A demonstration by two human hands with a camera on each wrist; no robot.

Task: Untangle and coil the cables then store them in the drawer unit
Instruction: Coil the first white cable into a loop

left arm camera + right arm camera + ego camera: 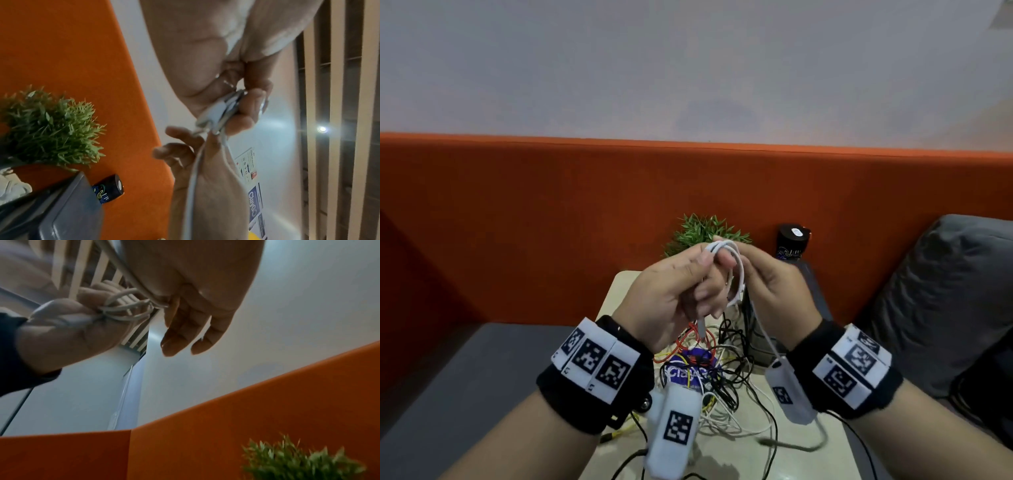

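Both hands are raised above the table and hold a thin white cable (738, 270) wound into a small coil. My left hand (705, 277) has its fingers curled round the coil's loops (127, 309). My right hand (743, 263) pinches the strand at the top of the coil between thumb and forefinger, its other fingers (180, 339) hanging straight. The cable's free tail (767, 339) drops past the right wrist. A tangle of black, white, red and yellow cables (709, 373) lies on the table below. The dark grey drawer unit (68, 211) stands behind, mostly hidden by the right hand.
A small beige table (822, 455) carries the tangle. Behind it stand a green potted plant (702, 233) and a black cylinder (792, 243), against an orange panel (517, 222). A grey cushion (955, 291) lies at the right.
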